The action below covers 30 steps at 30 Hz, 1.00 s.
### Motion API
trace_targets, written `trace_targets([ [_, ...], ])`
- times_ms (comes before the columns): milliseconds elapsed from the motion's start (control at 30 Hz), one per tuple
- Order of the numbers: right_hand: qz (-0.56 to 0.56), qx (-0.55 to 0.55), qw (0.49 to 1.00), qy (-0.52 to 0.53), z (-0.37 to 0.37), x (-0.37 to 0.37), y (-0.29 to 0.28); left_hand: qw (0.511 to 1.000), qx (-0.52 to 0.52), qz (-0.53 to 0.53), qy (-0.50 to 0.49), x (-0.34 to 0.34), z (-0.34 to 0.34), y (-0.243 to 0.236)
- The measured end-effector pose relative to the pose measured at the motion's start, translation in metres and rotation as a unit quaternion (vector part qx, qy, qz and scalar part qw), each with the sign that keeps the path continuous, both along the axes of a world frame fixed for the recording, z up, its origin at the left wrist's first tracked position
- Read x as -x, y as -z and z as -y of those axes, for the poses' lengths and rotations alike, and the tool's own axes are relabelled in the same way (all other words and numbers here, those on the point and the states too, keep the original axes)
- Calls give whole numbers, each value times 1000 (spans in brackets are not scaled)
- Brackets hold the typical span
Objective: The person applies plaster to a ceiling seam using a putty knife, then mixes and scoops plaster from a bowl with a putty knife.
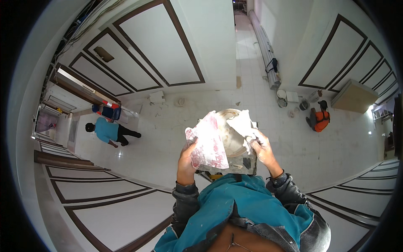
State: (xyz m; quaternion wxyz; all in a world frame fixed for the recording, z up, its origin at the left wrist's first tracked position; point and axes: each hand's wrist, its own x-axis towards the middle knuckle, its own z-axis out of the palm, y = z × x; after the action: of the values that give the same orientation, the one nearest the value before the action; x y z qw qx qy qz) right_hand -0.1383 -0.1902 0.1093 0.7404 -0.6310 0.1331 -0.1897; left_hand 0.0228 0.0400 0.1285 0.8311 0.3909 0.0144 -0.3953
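Note:
In my left hand (186, 163) is a flat red board (208, 145) smeared with white putty, gripped by its left edge with the thumb on top. My right hand (262, 149) is closed around a putty knife (240, 123) whose broad blade is coated white; its handle is hidden by my fingers. Between and below the two tools sits a round bucket (230, 145), pale residue on its inside, partly covered by the board and the blade. It rests on a grey, dusty stand (237, 166) close in front of my waist.
Far below is a tiled floor (159, 157). A person in a blue shirt (107, 130) walks at the left; another in an orange vest (322, 121) crouches at the right, near several buckets (281, 94) and a large box (354, 95). Long wrapped lengths (264, 46) lie along the passage. Panelled walls surround me.

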Motion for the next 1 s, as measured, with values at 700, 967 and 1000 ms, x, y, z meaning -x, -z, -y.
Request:
trace_targets([
  [700, 166, 458, 873, -24, 8, -16, -31, 999, -37, 16, 23, 7, 2, -21],
  [967, 102, 474, 874, -39, 22, -4, -14, 999, -18, 33, 14, 11, 0, -12],
  [1000, 96, 482, 870, -37, 23, -3, -13, 999, -17, 34, 14, 10, -3, -5],
])
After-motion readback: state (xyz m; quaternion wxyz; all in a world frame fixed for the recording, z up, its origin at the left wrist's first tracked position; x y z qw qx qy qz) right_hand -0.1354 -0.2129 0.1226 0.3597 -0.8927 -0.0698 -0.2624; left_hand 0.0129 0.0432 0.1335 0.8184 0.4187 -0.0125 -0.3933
